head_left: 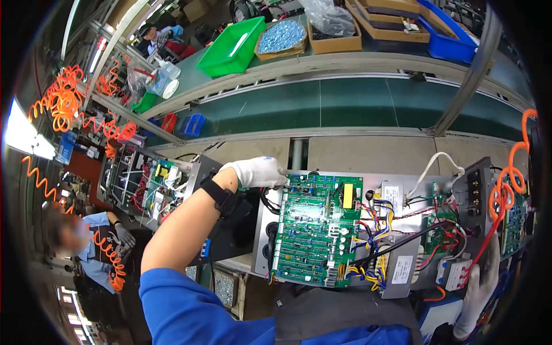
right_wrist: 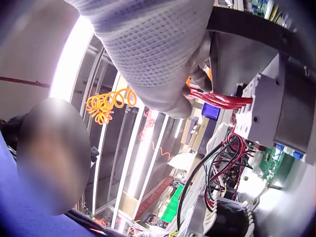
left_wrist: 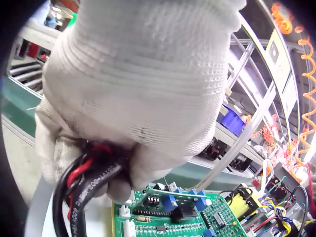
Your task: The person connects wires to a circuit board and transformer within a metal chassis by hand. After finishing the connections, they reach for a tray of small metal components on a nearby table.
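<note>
My gloved left hand [head_left: 257,172] is at the upper left corner of a green circuit board [head_left: 310,230]. In the left wrist view its fingers curl around black-sleeved cables [left_wrist: 94,190] with red wires among them. The board lies on a metal chassis [head_left: 265,230] beside a yellow transformer and bundled wires [head_left: 379,221]. At the chassis's right end, my gloved right hand [head_left: 478,287] is beside a white circuit breaker [head_left: 457,275]. In the right wrist view its fingers and thumb close on red wires [right_wrist: 222,100] that run into the breaker.
Another open chassis [head_left: 155,190] stands to the left. Orange coiled hoses [head_left: 512,172] hang at the right. Behind a rail runs a green conveyor [head_left: 356,109], with a green bin [head_left: 233,49] and cardboard boxes on the shelf above. Another person [head_left: 98,241] is at the far left.
</note>
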The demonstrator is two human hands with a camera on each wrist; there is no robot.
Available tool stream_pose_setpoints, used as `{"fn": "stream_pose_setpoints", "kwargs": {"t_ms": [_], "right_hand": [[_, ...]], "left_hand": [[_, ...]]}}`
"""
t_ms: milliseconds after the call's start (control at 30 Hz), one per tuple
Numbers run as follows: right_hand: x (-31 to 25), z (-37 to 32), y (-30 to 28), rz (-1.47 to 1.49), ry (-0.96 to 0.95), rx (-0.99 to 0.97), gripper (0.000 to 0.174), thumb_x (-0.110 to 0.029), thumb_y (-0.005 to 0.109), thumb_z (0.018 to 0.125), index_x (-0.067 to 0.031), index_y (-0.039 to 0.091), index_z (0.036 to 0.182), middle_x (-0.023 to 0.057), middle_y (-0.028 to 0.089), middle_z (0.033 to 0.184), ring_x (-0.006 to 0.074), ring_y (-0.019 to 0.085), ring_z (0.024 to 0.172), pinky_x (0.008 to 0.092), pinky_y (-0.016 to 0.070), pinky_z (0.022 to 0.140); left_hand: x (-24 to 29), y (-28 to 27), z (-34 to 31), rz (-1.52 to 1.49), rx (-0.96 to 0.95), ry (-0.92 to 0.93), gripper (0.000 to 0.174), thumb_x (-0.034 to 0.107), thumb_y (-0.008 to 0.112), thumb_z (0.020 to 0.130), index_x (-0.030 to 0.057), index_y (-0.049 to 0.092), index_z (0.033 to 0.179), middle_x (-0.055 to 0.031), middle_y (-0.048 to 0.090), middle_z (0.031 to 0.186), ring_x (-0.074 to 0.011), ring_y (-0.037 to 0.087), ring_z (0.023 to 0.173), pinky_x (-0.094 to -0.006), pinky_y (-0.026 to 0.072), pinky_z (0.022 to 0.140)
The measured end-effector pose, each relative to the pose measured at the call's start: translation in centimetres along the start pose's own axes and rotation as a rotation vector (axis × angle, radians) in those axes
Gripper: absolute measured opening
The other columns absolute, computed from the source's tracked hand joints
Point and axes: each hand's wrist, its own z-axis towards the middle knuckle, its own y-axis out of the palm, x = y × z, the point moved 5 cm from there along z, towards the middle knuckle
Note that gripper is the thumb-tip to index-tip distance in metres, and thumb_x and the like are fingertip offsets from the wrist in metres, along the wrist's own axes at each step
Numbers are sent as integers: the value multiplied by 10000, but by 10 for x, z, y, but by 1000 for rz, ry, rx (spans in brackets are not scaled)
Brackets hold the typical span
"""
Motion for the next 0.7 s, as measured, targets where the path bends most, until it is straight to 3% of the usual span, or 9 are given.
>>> {"fn": "stream_pose_setpoints", "kwargs": {"t_ms": [133, 300, 367, 433, 500, 533, 600, 667, 700], "right_hand": [[6, -4, -1, 22, 21, 27, 574, -59, 458, 939, 39, 307, 1484, 177, 319, 1547, 265, 335, 1420, 391, 268, 1155], [10, -4, -4, 78, -29, -21, 562, -55, 448, 945, 47, 308, 1480, 175, 331, 1540, 264, 346, 1413, 383, 276, 1147], [-5, -1, 2, 101, 17, 13, 564, -9, 434, 916, 57, 327, 1467, 179, 366, 1517, 264, 373, 1394, 370, 285, 1137], [-15, 2, 1, -21, 49, 59, 634, 3, 432, 801, 68, 390, 1430, 193, 440, 1454, 261, 447, 1328, 367, 333, 1108], [-17, -1, -1, -107, -25, 62, 581, -43, 476, 853, 66, 406, 1420, 196, 467, 1430, 268, 463, 1312, 370, 343, 1103], [-14, -2, 0, -82, -41, 89, 567, -88, 505, 880, 66, 409, 1417, 196, 475, 1419, 273, 467, 1307, 382, 342, 1105], [11, 4, -2, -128, -134, 44, 542, -82, 529, 920, 30, 403, 1435, 169, 432, 1472, 274, 395, 1374, 381, 280, 1141], [22, 14, -8, -331, -223, 38, 553, -229, 557, 963, 6, 407, 1440, 160, 447, 1458, 290, 399, 1359, 383, 277, 1139], [61, 28, -11, -186, -363, 62, 529, -269, 550, 975, 9, 437, 1412, 160, 466, 1437, 282, 444, 1317, 387, 335, 1104]], "left_hand": [[11, -5, 1, -43, 37, -120, 418, 365, 528, 907, -19, 683, 853, -203, 665, 762, -356, 644, 750, -427, 494, 733], [13, 3, 3, -124, -64, -247, 373, 320, 534, 876, -25, 676, 857, -180, 657, 721, -289, 665, 692, -406, 499, 667], [22, -3, -7, -60, 117, 0, 374, 318, 544, 883, -33, 669, 848, -162, 662, 718, -265, 662, 676, -395, 507, 658], [5, 11, 0, -221, 145, -59, 243, 217, 569, 902, 0, 673, 871, -147, 674, 767, -264, 647, 651, -353, 528, 649], [-10, 24, 21, 338, 292, 452, 181, 168, 589, 892, 10, 671, 861, -147, 683, 788, -287, 630, 620, -370, 526, 612], [-26, 28, 37, 236, 228, 229, 218, 207, 586, 894, 15, 676, 849, -146, 694, 824, -301, 636, 653, -406, 522, 607], [31, -7, -18, 103, 386, -164, 304, 331, 605, 854, 44, 702, 876, -142, 707, 902, -312, 677, 790, -417, 549, 714], [55, -17, -52, 139, 1044, -256, 229, 282, 642, 785, 68, 709, 831, -169, 687, 874, -333, 693, 840, -461, 548, 723], [73, -22, -77, 21, 1213, -245, 188, 246, 659, 746, 76, 682, 822, -178, 663, 884, -344, 678, 860, -482, 539, 731]]}}
